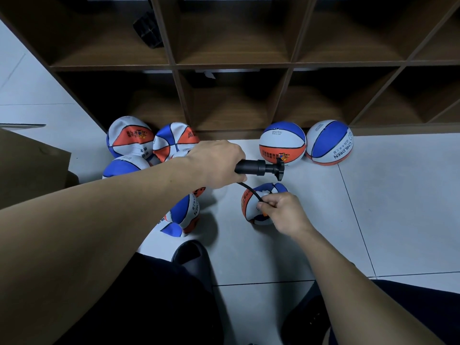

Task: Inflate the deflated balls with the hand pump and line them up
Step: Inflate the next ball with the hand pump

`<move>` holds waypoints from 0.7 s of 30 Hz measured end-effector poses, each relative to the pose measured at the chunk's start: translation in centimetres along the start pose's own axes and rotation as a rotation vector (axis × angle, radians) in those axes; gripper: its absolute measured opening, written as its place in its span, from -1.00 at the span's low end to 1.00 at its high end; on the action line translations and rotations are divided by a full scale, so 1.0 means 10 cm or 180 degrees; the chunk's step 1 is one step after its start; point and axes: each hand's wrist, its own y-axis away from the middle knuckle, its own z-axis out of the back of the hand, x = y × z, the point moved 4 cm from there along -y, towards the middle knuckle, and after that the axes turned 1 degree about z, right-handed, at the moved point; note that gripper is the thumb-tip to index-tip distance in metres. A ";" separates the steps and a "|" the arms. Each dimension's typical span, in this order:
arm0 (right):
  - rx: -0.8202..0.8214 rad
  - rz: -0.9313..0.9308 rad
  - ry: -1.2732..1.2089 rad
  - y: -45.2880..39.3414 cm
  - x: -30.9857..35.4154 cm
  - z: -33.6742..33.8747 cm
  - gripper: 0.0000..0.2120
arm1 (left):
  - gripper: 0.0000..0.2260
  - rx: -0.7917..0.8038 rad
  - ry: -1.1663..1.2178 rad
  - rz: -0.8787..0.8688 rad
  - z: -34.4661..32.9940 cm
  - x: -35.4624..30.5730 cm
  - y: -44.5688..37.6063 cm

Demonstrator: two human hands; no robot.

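My left hand (219,164) grips the barrel of a black hand pump (261,168), held level above the floor with its T-handle pointing right. A thin black hose (251,191) runs from the pump down to my right hand (283,211), which pinches the hose end against a crumpled, deflated red, white and blue ball (254,202) on the tiles. Two round, inflated balls (282,143) (328,141) stand side by side against the shelf base. Several flat balls lie heaped at the left (129,139) (185,215).
A dark wooden cubby shelf (234,66) fills the back, with a black crate (148,29) in one upper cell. A brown cardboard box (29,170) sits at the left. My black slipper (191,255) and dark trouser legs are at the bottom. Grey floor tiles (398,207) stretch right.
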 end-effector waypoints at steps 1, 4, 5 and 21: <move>-0.0015 -0.0002 -0.0047 0.00 -0.01 0.00 -0.87 | -0.69 0.0000 -0.0002 -0.0004 0.00 0.00 0.00; 0.0143 -0.0090 -0.0182 0.00 -0.04 0.04 -0.90 | -0.74 0.0033 0.0003 0.0035 0.01 0.02 -0.01; 0.0139 -0.0128 -0.0258 0.00 -0.04 0.08 -0.83 | -0.75 0.0039 -0.0003 0.0045 0.01 0.03 -0.01; -0.1100 0.0422 -0.1077 0.17 0.93 0.67 -0.69 | -0.70 0.0010 0.0089 0.0017 0.01 -0.07 0.02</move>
